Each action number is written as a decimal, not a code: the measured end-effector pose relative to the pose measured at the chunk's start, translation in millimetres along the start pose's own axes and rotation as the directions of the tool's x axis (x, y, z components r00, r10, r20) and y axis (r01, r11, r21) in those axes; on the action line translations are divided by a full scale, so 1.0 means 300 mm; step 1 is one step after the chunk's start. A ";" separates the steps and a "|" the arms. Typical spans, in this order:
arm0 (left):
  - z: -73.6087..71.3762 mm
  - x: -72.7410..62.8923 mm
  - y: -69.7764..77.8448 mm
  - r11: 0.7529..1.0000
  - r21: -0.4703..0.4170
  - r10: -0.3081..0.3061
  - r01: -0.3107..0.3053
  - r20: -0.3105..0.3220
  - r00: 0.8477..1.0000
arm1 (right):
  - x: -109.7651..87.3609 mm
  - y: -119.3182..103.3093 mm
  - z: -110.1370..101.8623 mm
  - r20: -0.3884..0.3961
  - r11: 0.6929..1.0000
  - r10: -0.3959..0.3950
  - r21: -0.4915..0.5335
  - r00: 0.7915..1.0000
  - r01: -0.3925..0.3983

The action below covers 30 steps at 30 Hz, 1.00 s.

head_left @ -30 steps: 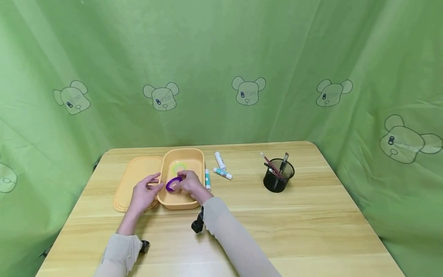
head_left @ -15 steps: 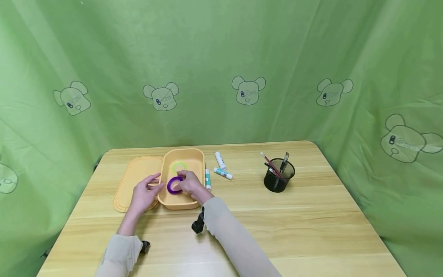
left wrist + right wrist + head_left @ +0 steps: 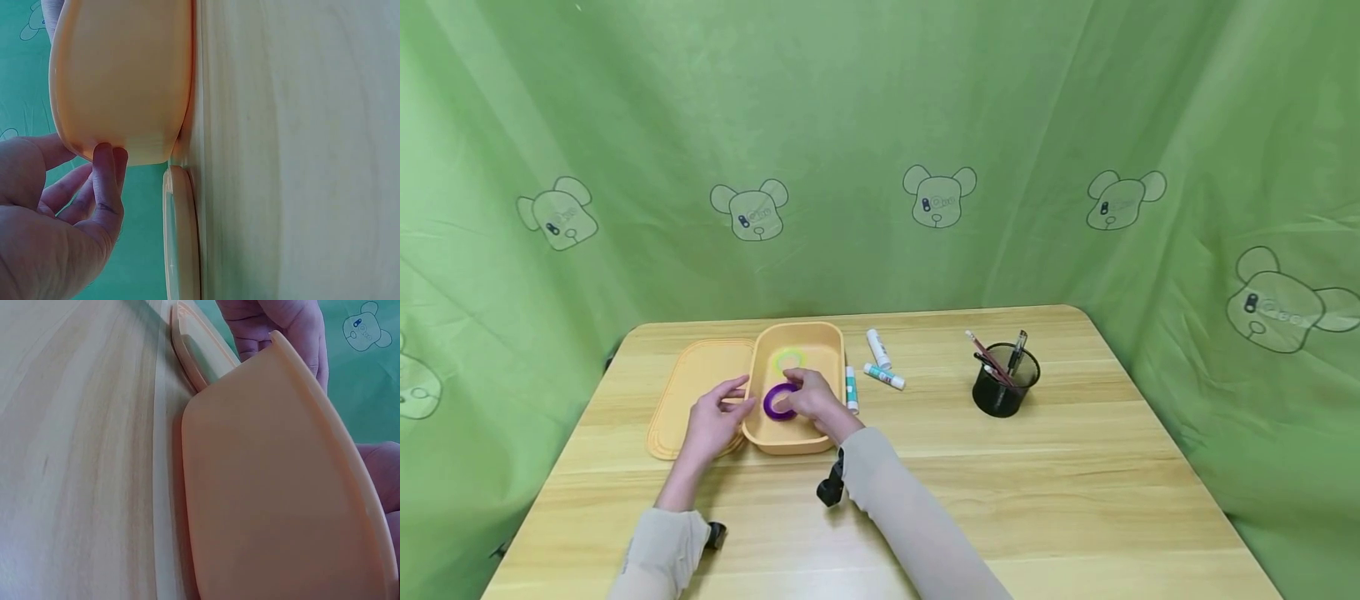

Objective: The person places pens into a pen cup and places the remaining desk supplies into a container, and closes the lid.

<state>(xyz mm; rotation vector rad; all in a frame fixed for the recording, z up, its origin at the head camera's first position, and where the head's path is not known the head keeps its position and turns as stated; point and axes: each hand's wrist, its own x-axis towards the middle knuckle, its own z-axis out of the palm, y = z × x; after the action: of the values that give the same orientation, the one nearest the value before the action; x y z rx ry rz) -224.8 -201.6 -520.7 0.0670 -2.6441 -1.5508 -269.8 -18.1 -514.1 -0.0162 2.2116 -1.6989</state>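
Nearest you, the worktop point(image 3: 1000, 500) shows pale, streaked wood grain, and your sleeves point(image 3: 917, 533) are plain, light grey cloth. Your left hand point(image 3: 711, 425) has its grip spread, thumb and fingers apart and touching the left wall of the box point(image 3: 793, 447), a smooth, peach-orange tub with rounded corners and a raised rim. Just left of it, a flat lid point(image 3: 692, 400) of matching colour, ridged along its rounded near corner, lies on the worktop. Your right hand point(image 3: 815, 396) reaches into the box, its grip pinching the right side of the purple ring point(image 3: 769, 407), thumb tip showing in the hole. That ring is a solid-coloured round band, lying close to flat in the box's near half. To the right, one teal-and-white stick point(image 3: 851, 390) lies just beside the box wall; well apart stands a round black mesh cup point(image 3: 994, 400) holding slim, leaning pencils and pens point(image 3: 992, 360). Farther in the box is a pale yellow-green ring point(image 3: 778, 363). Two more smooth cylindrical sticks point(image 3: 883, 376) lie beyond, before a creased green curtain point(image 3: 850, 108) printed with outlined animal heads.
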 end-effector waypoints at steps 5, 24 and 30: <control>0.001 -0.002 0.001 1.000 0.000 0.002 -0.002 -0.006 1.000 | -0.005 -0.006 -0.002 -0.018 1.000 -0.011 -0.013 1.000 0.011; 0.003 -0.001 0.000 1.000 -0.007 0.000 0.000 -0.004 1.000 | -0.047 -0.112 -0.143 -0.003 0.974 -0.202 0.103 0.979 0.201; -0.001 -0.001 0.001 1.000 -0.006 -0.004 0.004 -0.004 1.000 | -0.045 -0.088 -0.286 -0.048 0.964 -0.225 0.132 0.973 0.230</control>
<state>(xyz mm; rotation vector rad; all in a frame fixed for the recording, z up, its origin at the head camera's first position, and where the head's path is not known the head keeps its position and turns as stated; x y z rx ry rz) -224.6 -201.7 -520.3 0.0745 -2.6380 -1.5581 -286.6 57.6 -467.1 -0.2185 2.1807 -1.9833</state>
